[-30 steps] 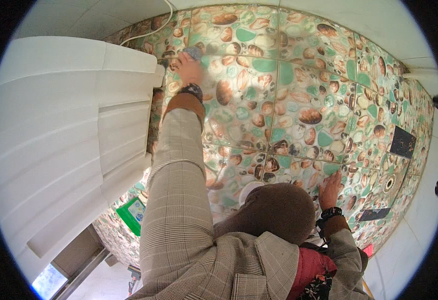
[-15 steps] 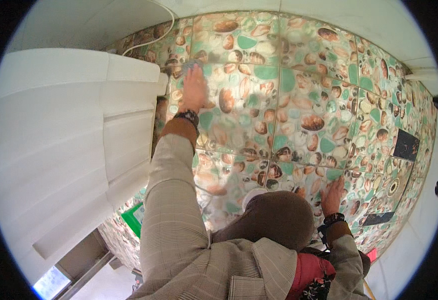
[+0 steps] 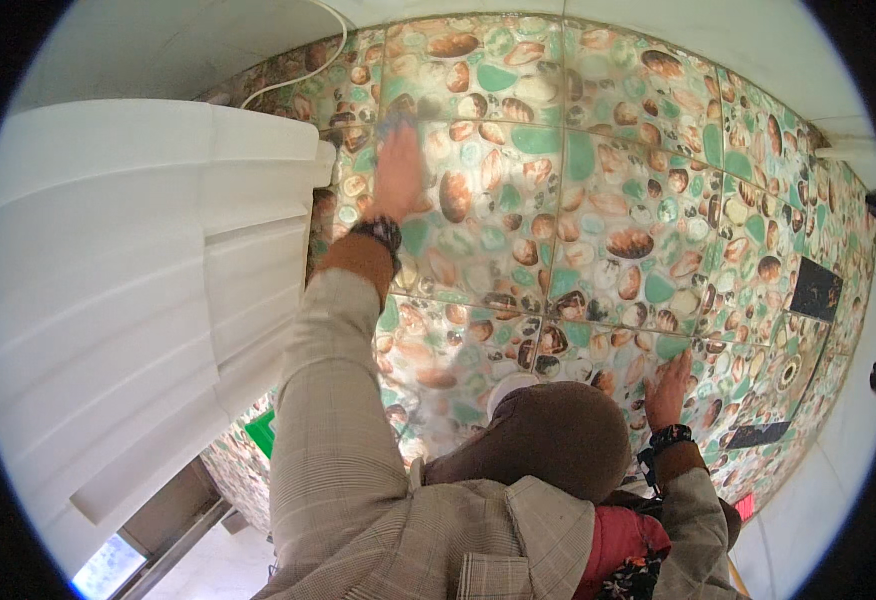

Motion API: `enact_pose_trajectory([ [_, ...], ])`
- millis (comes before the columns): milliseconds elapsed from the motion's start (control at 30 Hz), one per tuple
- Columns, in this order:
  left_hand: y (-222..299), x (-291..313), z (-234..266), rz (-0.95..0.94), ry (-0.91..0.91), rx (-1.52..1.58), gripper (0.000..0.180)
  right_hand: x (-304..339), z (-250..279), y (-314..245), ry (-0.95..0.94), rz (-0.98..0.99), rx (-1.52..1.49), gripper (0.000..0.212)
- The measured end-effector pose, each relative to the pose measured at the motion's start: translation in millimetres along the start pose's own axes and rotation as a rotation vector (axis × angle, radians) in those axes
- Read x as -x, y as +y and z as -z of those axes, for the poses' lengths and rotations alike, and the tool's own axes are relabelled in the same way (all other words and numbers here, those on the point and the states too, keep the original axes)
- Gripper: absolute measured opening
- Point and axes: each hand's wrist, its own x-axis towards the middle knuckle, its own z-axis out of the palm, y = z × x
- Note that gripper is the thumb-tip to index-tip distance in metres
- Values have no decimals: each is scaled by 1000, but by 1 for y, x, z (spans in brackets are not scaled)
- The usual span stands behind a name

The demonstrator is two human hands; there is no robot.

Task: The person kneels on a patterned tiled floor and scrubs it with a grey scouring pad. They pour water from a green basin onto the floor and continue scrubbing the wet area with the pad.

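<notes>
My left hand (image 3: 399,172) is stretched far ahead, palm down on the pebble-patterned tile floor (image 3: 488,240). Its fingers press on a small blue-grey cloth (image 3: 396,122), which is blurred and mostly covered by the fingertips. Nearer to me and off to the right, my right hand (image 3: 668,388) lies flat on the tiles with its fingers stretched out and nothing in it. My bent knee (image 3: 558,435) stands between the two arms. A white round object (image 3: 508,390) shows just past the knee, partly hidden by it.
A large white ribbed plastic unit (image 3: 148,250) stands close along my left arm. Behind it, a white cable (image 3: 341,45) runs down the wall. A green object (image 3: 261,431) sits partly behind my sleeve. At right are a round drain (image 3: 788,373) and black patches (image 3: 816,289).
My left hand has slid slightly forward and to the right with the cloth, and the left sleeve now covers more of the green object. My right hand stays in place.
</notes>
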Motion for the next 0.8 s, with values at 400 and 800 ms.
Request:
enact_pose_trajectory([
  [400,19,30,10,-11,85,220,52,-1,1,-2,16,-11,-29,77],
  [800,-13,-48,-4,39,184,60,47,-2,1,-1,-33,-46,44,78],
])
